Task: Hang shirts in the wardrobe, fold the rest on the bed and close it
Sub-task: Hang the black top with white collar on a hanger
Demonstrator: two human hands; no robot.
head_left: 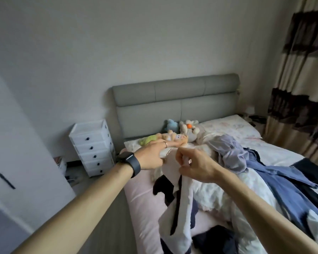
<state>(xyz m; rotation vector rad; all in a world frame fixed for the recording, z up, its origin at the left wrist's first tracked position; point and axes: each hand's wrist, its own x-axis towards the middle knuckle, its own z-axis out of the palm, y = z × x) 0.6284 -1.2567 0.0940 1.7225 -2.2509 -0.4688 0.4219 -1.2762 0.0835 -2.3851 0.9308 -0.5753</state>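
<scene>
No readable text, label, brand, number or sign on anything here.

We see both hands raised over the bed [141,204], holding up a white garment [184,213] with dark trim. The right hand [196,167] grips its bunched top edge. The left hand [151,157], a dark watch [130,165] at its wrist, seems to pinch the same edge, though blur hides the fingertips. A blue garment [283,182] lies heaped on the right, with soft toys [187,129] by the headboard [173,96].
</scene>
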